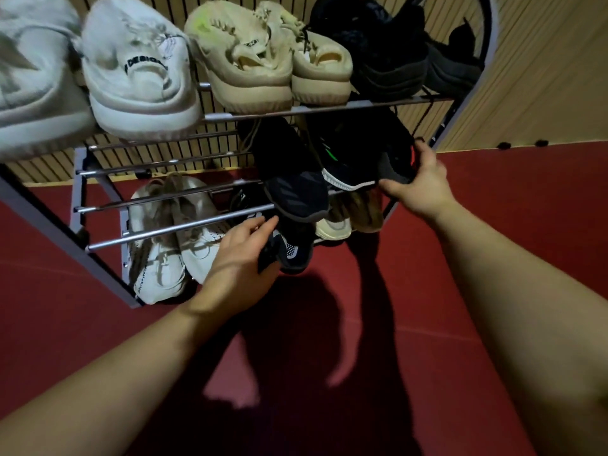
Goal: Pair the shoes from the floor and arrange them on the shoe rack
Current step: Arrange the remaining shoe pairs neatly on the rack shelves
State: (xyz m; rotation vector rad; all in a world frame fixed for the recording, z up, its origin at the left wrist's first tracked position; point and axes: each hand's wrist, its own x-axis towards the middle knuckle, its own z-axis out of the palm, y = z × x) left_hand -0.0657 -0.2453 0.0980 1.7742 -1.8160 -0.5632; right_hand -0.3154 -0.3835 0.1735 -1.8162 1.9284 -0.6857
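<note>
A metal shoe rack (164, 230) stands against a slatted wall. My right hand (418, 181) grips the heel of a black shoe with a red mark (391, 153) on the middle shelf, beside a black shoe with a green mark (342, 159) and another dark shoe (292, 185). My left hand (243, 251) reaches under the middle shelf with fingers loosely extended, touching a dark shoe with a grey toe patch (292, 251) on the lowest level. White sneakers (138, 74), beige sneakers (253, 60) and black shoes (388, 54) fill the top shelf.
A pair of white laced sneakers (164, 251) lies at the bottom left of the rack. Cream and tan shoes (348, 218) sit low on the right. Red floor (394, 324) spreads in front, with my shadow on it. A wooden panel (543, 77) stands to the right.
</note>
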